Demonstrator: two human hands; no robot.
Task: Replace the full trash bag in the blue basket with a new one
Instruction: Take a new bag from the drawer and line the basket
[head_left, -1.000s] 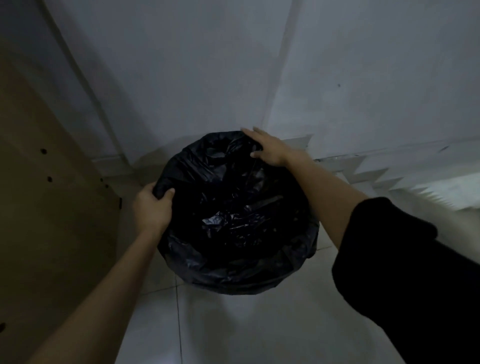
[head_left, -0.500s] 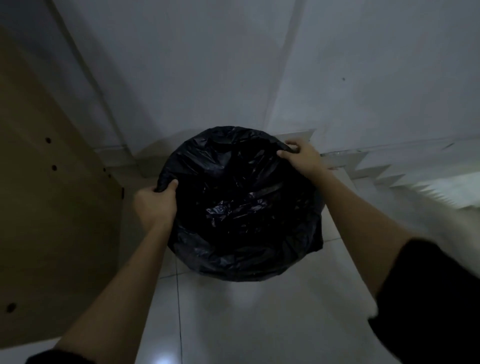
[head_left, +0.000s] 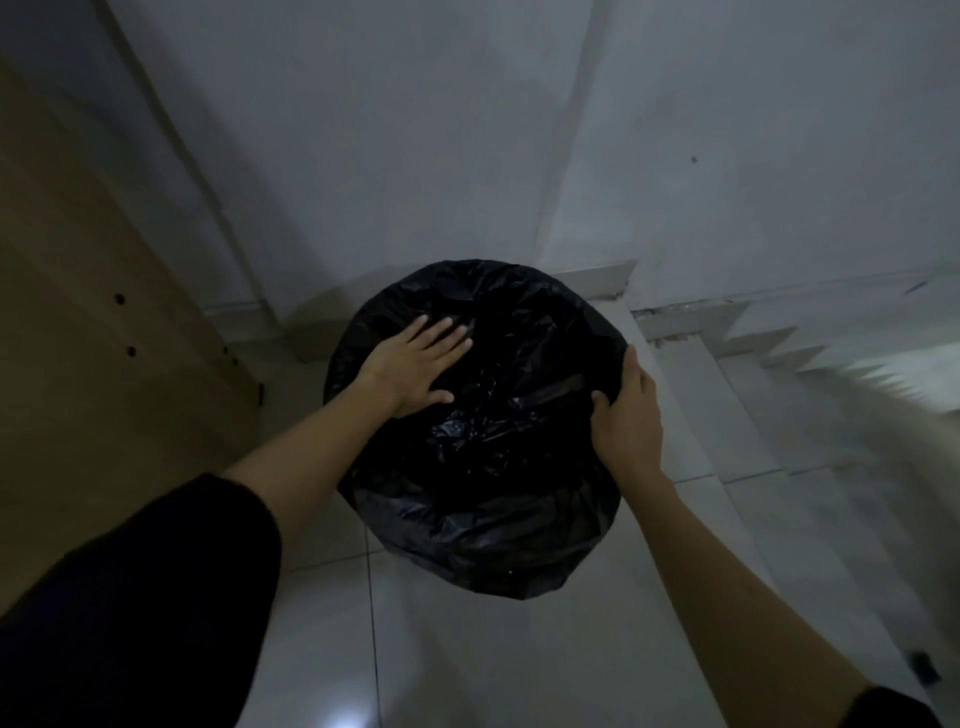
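Dim light, corner of room. The black trash bag (head_left: 483, 467) lines the basket, which stands on the tiled floor (head_left: 467, 649) against the wall (head_left: 415, 130), just beside the wooden panel (head_left: 78, 312). The bag's edge is folded over the rim all the way round and hangs down the outside, so no blue of the basket shows; I locate the basket only by the bag's round shape.

Change since half a second ago: my left hand (head_left: 415, 364) has let go of the left rim. It now lies flat, fingers spread, palm down on the plastic inside the mouth at the upper left, grasping nothing. My right hand (head_left: 626, 415) has slid from the far rim round to the right side and is clenched on the folded edge of the bag there, thumb inside, fingers outside.

Reading: gripping has given way to pressing. I judge this to be the fitting stage, with the liner on the rim and the left palm pushing it down and against the inner wall to drive out air, while the right hand pins the edge so it does not pull in. I cannot tell from here whether the bag holds anything; the inside is crumpled and too dark.

Risk: pressing hard could drag the far edge off the rim. Next, as I judge it, smooth round the inside, then check the overhang on all sides.
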